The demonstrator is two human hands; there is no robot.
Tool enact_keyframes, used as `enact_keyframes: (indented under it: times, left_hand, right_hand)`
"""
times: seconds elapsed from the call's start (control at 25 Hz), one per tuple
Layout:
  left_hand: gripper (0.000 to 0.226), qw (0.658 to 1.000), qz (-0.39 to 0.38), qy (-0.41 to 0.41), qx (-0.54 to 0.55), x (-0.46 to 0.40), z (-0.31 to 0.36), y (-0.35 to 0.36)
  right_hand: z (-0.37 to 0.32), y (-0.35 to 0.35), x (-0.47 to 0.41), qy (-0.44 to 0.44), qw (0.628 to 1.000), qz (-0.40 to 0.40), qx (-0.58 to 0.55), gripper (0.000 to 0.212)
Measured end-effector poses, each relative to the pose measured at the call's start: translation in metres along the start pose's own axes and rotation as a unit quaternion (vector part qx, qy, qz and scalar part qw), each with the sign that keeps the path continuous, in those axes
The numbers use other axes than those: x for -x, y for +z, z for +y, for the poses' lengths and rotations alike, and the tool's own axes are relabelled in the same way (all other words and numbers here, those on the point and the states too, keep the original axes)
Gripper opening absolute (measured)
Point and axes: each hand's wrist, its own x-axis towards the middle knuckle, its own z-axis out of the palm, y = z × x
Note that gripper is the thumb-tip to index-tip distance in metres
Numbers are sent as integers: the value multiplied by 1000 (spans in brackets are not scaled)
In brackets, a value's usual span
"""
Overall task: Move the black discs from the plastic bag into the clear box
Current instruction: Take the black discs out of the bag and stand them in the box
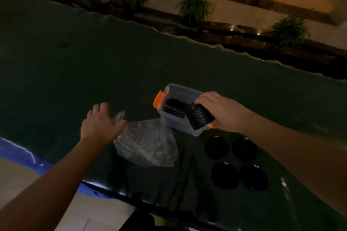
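The right hand gripped a stack of black discs, fingers curled around it, tilted over the near rim of the clear box. A second stack lay on its side inside the box. The left hand hung with loosely spread fingers, holding nothing, at the edge of the crumpled plastic bag. Four loose discs sat on the dark table near the box

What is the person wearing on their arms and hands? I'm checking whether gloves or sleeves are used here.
Nothing shows: the left hand and right hand are bare, with no gloves, rings or watch visible. Both forearms are uncovered as far as the frame shows; no sleeves appear.
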Motion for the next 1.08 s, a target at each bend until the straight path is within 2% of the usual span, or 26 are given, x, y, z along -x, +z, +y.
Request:
enact_keyframes:
  times: [0.16,0.28,0.48,0.56,0.6,0.72,0.8,1.08]
  left_hand:
    - [70,994,33,98,39,-15,45,-6]
    - [63,985,22,166,42,-18,76,-2]
    - [65,962,-26,272,24,-23,104,19]
    - [63,957,-39,289,9,-26,112,25]
    - [62,955,-45,293,4,-29,115,29]
    - [60,952,-68,298,-4,-33,121,37]
    - [58,951,-81,299,4,-35,122,43]
    - [47,943,-146,297,32,-43,122,56]
  right_hand:
    - [26,-3,-29,8,996,-44,73,72]
    - [38,12,-43,7,991,-104,88,73]
    - [52,45,-60,33,992,-117,19,51]
    - [54,53,-67,45,991,-123,34,46]
    - [53,58,-69,57,989,-131,40,51]
    - [51,69,-75,29,972,-204,115,89]
    - [53,75,-79,42,968,-229,99,96]
    - [56,103,-100,66,979,-182,63,64]
